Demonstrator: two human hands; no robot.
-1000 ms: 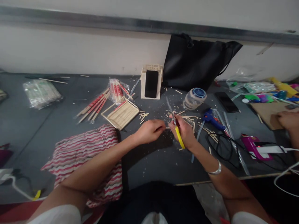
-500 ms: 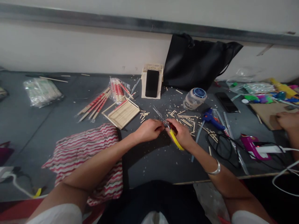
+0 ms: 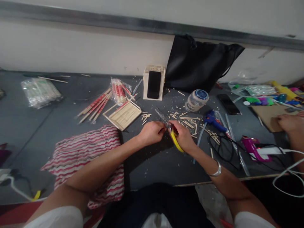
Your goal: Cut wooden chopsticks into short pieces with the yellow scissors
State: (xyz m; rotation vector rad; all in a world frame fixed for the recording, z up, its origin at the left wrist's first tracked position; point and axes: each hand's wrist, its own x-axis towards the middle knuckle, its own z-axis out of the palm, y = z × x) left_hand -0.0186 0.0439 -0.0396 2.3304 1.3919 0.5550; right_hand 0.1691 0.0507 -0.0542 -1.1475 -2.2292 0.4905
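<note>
My right hand [image 3: 184,136] is closed around yellow-handled scissors [image 3: 177,142]. Their narrow silver blades point away and to the left. Close to the scissors, my left hand [image 3: 152,131] is closed with its fingertips pinched together; whatever is between them is too small to make out. Short cut stick pieces [image 3: 188,123] lie scattered beyond my right hand. A small pile of cut pieces [image 3: 145,117] is just past my left hand. Left of that pile rests a tray-like frame made of thin sticks [image 3: 125,114].
Behind stand a phone [image 3: 154,85] on a stick-built holder, a jar [image 3: 197,100] and a black bag [image 3: 197,63]. Wrapped sticks [image 3: 95,106] and striped cloth [image 3: 87,155] lie left. To the right are a blue glue gun [image 3: 215,122], cables and another person's hand [image 3: 291,122].
The view has shifted very slightly. Both hands hold nearly the same pose, and the scissors stay in my right hand. The other person's hand at right shows a little more.
</note>
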